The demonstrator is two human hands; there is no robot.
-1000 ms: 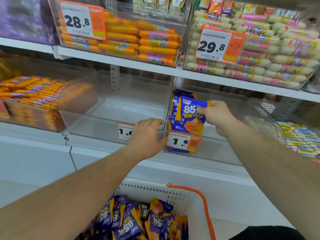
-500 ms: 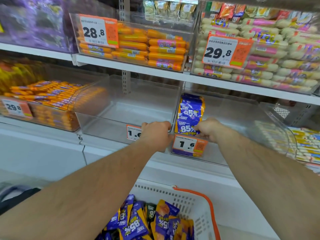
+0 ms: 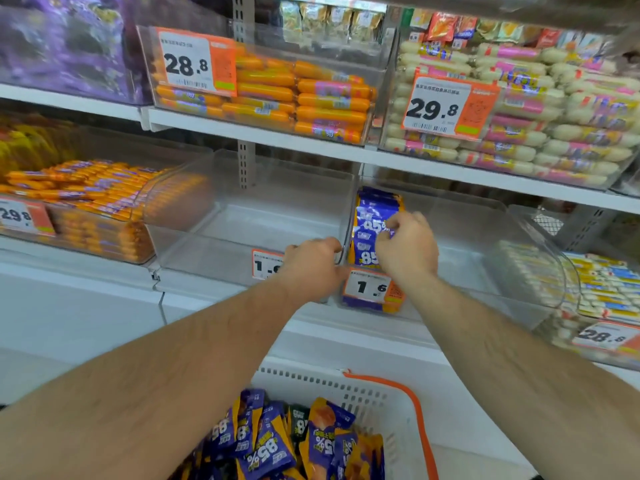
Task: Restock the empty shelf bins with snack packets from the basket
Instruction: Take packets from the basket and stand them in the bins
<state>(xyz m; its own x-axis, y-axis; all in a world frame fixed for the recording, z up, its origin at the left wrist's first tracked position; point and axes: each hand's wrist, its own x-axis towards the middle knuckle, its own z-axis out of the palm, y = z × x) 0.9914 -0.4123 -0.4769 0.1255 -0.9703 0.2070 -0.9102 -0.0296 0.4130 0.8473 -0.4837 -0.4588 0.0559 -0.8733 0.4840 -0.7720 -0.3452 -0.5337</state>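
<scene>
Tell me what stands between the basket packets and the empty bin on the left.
Nothing visible blocks the way. The empty bin is open at the top, above the basket of packets. Only the left hand sits at that bin's front right corner; the right hand is on the packets in the neighbouring bin.

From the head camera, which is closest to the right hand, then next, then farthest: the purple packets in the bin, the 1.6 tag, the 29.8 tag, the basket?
1. Purple packets: touching the right hand.
2. 1.6 tag: just below it.
3. 29.8 tag above and basket below: too close to call.
</scene>
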